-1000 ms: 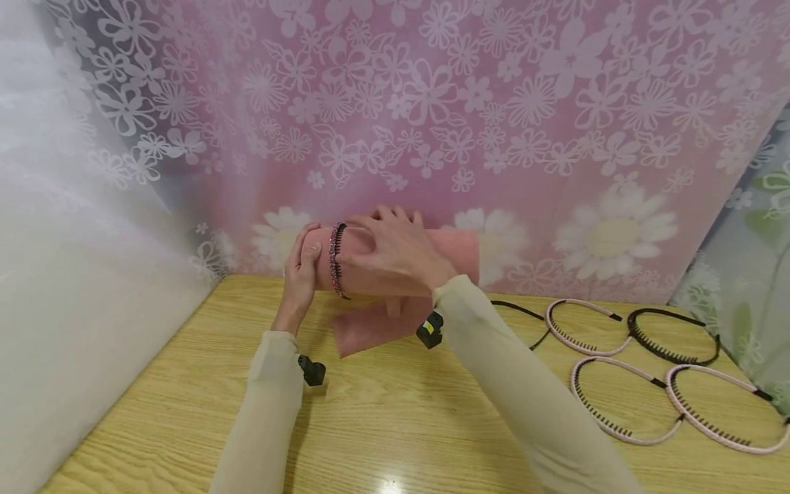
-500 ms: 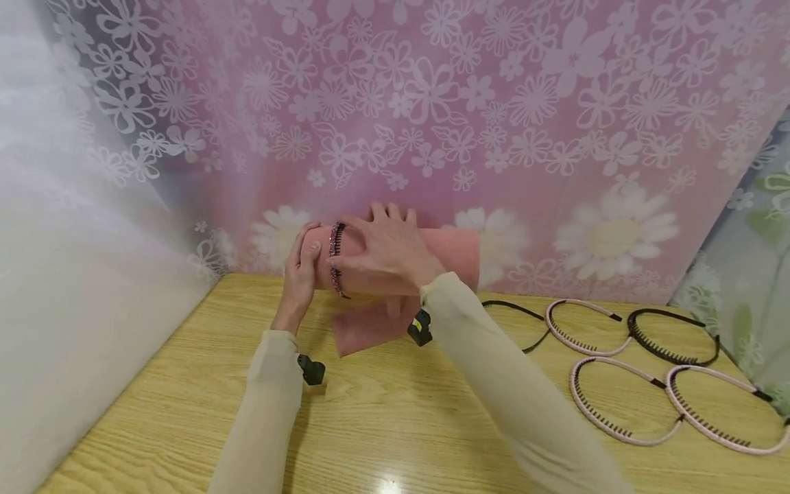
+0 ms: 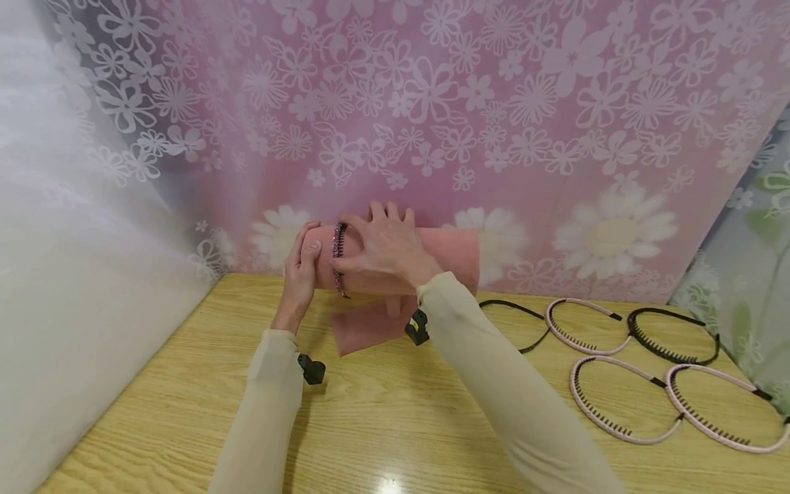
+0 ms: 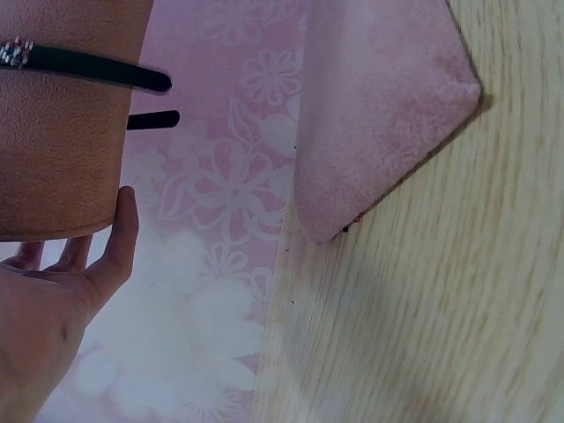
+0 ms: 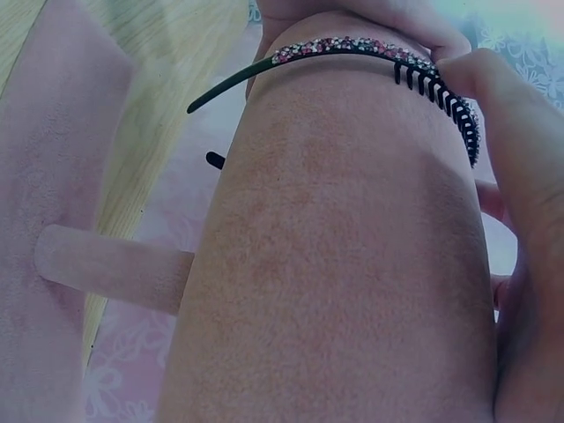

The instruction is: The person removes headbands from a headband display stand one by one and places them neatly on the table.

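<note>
A pink T-shaped headband display stand (image 3: pixel 450 254) with a plush roll stands against the backdrop. Near the roll's left end sits a toothed headband (image 3: pixel 339 250) studded with pink and silver stones, its black tips sticking out beneath in the wrist views. My left hand (image 3: pixel 300 271) grips the left end of the roll, thumb on the near side. Over the roll lies my right hand (image 3: pixel 391 243), fingers spread, with thumb and index finger taking the headband at its right edge. In the right wrist view the thumb (image 5: pixel 476 75) meets the headband (image 5: pixel 344 46) beside its teeth.
Several toothed headbands lie on the wooden table (image 3: pixel 370 425) at the right, among them a pink one (image 3: pixel 586 350) and a black one (image 3: pixel 673 357). The stand's flat base (image 3: pixel 364 329) rests below the roll. A flowered backdrop (image 3: pixel 395 137) rises directly behind.
My right hand has shifted left to the headband, its thumb and index finger now on it. The headband has since slid slightly right. My left hand has stayed in place.
</note>
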The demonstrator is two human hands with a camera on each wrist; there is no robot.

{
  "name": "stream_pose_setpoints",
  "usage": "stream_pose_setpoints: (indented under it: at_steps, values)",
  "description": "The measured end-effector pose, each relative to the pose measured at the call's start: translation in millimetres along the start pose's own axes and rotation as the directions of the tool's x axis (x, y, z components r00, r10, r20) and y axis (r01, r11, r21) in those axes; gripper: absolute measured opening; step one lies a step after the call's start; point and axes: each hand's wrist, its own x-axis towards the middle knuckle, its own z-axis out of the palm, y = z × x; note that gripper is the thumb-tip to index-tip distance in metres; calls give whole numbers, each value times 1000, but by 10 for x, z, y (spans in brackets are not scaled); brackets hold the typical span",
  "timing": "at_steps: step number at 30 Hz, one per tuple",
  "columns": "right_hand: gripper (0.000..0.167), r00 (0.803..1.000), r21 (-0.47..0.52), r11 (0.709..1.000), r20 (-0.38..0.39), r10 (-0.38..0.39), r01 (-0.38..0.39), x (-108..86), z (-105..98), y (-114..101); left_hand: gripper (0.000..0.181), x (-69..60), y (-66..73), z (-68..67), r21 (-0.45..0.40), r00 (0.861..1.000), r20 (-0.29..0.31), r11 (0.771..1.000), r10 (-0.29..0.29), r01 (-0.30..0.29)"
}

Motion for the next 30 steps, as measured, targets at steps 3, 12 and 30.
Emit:
stream_pose_setpoints:
  at_steps: [3, 12, 30]
  values:
    - [82, 1000, 3, 1000, 2, 0, 0, -16, 6, 8, 47, 40, -118, -2, 4, 1000, -8, 1000, 6, -6]
    - [80, 1000, 20, 1000, 11, -7, 7, -30, -24, 27, 47, 34, -85, -4, -7, 1000, 10, 1000, -7, 7]
    - [81, 997, 175, 984, 80, 5, -19, -98, -108, 86, 50, 114, -297, -5, 19, 999, -13, 999, 33, -33]
